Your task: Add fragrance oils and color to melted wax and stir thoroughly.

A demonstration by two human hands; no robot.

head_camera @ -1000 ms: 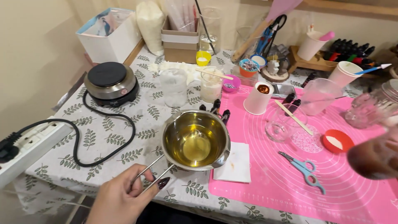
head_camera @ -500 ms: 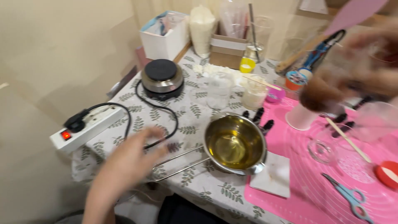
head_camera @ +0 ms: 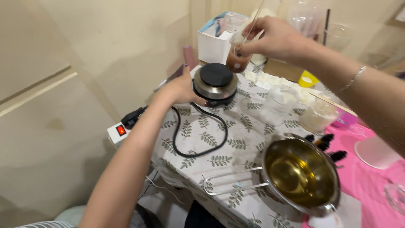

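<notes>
My left hand (head_camera: 182,88) rests against the left side of a small round hot plate (head_camera: 215,82) with a black top. My right hand (head_camera: 276,39) holds a small clear beaker of reddish-brown liquid (head_camera: 236,59) in the air, just above the hot plate's far edge. A thin stick (head_camera: 254,19) stands up out of the beaker. Nearer to me sits a steel pot (head_camera: 302,175) with yellow liquid in it, its wire handle (head_camera: 230,185) pointing left.
A white power strip with a lit red switch (head_camera: 121,131) hangs at the table's left edge, and a black cable (head_camera: 198,139) loops from it. A white box (head_camera: 219,37), clear cups (head_camera: 283,98) and a pink mat (head_camera: 371,181) lie further right.
My left hand let go of the pot handle and moved up to the hot plate. My right hand carried the beaker left, over the hot plate. The view swung left.
</notes>
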